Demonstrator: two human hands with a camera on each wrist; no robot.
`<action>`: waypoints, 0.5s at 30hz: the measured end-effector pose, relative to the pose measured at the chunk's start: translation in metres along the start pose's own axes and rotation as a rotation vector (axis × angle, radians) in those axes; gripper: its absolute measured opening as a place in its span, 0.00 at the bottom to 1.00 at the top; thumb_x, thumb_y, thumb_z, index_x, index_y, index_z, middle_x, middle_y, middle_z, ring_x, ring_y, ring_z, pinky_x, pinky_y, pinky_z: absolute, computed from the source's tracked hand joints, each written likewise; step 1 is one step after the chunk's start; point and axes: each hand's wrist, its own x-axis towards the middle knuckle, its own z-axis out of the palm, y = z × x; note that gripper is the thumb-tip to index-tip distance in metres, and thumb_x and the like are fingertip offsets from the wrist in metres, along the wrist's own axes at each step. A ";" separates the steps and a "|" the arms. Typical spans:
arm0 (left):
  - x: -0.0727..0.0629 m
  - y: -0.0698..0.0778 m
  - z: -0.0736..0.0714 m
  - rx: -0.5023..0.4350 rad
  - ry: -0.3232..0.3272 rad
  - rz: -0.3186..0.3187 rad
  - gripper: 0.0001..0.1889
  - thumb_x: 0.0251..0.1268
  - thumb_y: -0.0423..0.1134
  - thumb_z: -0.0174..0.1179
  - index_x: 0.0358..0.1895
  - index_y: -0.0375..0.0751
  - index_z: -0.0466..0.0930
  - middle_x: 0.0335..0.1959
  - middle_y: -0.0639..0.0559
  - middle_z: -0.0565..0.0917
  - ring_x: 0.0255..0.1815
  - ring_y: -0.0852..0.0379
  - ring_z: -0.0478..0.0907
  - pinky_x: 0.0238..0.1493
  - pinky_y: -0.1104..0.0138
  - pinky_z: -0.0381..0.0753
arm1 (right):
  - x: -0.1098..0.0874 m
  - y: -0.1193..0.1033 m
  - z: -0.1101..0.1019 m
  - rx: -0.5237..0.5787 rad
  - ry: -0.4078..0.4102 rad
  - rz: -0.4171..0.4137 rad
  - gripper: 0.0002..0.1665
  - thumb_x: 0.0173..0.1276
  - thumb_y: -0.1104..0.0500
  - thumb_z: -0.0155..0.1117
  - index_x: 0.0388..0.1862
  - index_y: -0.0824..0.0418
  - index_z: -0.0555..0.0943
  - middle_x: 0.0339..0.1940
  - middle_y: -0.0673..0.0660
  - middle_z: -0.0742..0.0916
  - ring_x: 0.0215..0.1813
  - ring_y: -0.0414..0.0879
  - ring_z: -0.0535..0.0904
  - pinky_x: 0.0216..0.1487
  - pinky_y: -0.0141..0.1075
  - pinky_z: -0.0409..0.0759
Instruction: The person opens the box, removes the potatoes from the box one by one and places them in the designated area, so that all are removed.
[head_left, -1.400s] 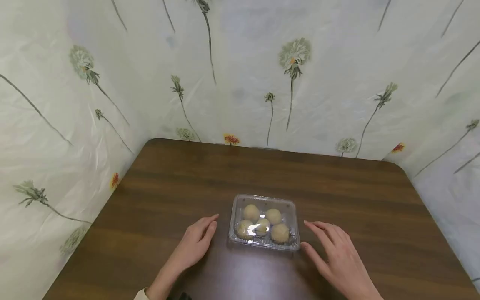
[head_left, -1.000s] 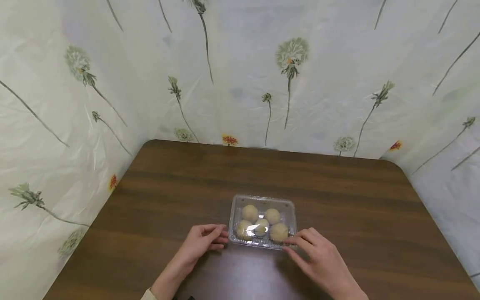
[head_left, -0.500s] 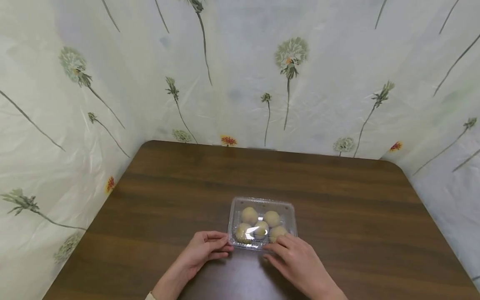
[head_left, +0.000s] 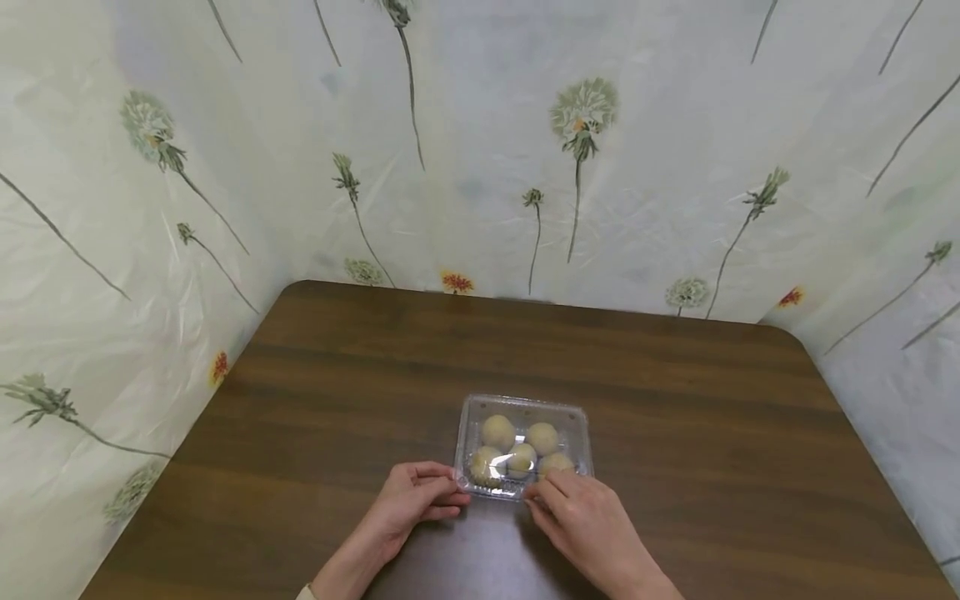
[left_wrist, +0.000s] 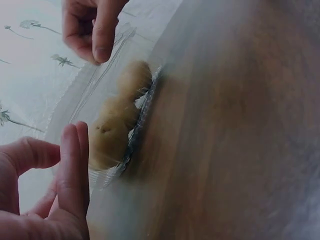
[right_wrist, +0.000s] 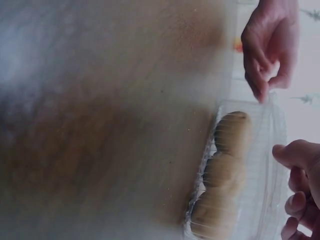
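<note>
My right hand (head_left: 585,521) has come in from beside the box (head_left: 525,402) to its near rim, where thumb and fingers draw together and seem to pinch it right of the middle. My left hand (head_left: 420,498) has moved in too and looks to hold the near left corner between thumb and fingertips. The box sits about midway between the side edges of the desk (head_left: 360,367), well short of the far one, roughly where it was. As I judge it, the work has gone from reaching to gripping; the lid (head_left: 566,429) looks closed, a clear barrier over five balls (head_left: 521,460). My right hand hides the near right corner and part of one ball, and glare blurs more. A flowered sheet (head_left: 480,167) rises behind the desk's far edge.
</note>
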 end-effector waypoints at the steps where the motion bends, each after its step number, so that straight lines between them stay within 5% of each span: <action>1: 0.001 -0.001 0.001 -0.002 0.006 0.008 0.13 0.65 0.29 0.60 0.49 0.21 0.76 0.39 0.35 0.85 0.39 0.48 0.86 0.41 0.62 0.86 | 0.000 0.000 0.000 0.002 0.001 -0.001 0.10 0.71 0.55 0.57 0.31 0.54 0.81 0.26 0.42 0.76 0.26 0.38 0.75 0.24 0.32 0.74; 15: 0.000 -0.002 0.000 -0.030 0.006 0.030 0.13 0.66 0.28 0.58 0.49 0.19 0.76 0.40 0.35 0.85 0.41 0.47 0.85 0.44 0.60 0.86 | 0.000 0.002 0.003 0.008 -0.021 0.004 0.04 0.64 0.57 0.61 0.31 0.54 0.81 0.27 0.42 0.77 0.25 0.37 0.75 0.23 0.30 0.71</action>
